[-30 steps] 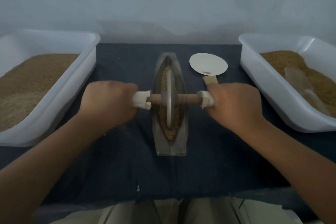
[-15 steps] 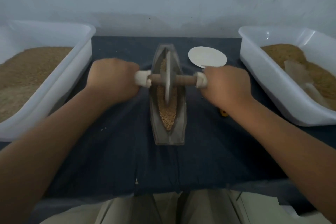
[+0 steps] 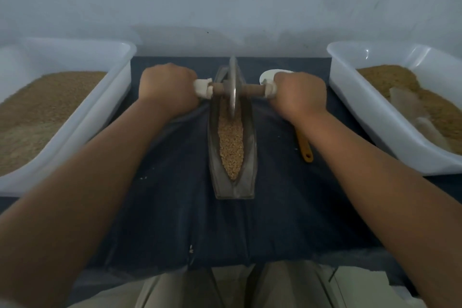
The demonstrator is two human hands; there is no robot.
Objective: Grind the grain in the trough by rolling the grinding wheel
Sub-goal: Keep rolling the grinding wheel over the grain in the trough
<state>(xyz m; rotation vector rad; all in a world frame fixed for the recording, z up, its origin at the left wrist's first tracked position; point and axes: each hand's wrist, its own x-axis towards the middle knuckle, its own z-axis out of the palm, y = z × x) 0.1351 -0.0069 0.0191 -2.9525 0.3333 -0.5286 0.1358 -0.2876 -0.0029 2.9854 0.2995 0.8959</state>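
A boat-shaped metal trough (image 3: pixel 250 157) lies lengthwise on the dark cloth, with tan grain (image 3: pixel 231 142) along its groove. The metal grinding wheel (image 3: pixel 233 87) stands on edge at the trough's far end, on a wooden axle (image 3: pixel 252 89) with white-wrapped ends. My left hand (image 3: pixel 167 87) grips the left end of the axle and my right hand (image 3: pixel 298 92) grips the right end. Both arms stretch forward.
A white tub (image 3: pixel 100 112) of tan grain stands at the left, another white tub (image 3: pixel 370 112) with grain and a pale scoop at the right. A white round lid (image 3: pixel 266 75) lies behind my right hand, a yellow-handled tool (image 3: pixel 305 147) under my right wrist. A wall rises close behind.
The wheel has rolled away from me, from the middle of the trough to its far end. Both hands moved forward with the axle, uncovering the grain in the near part.
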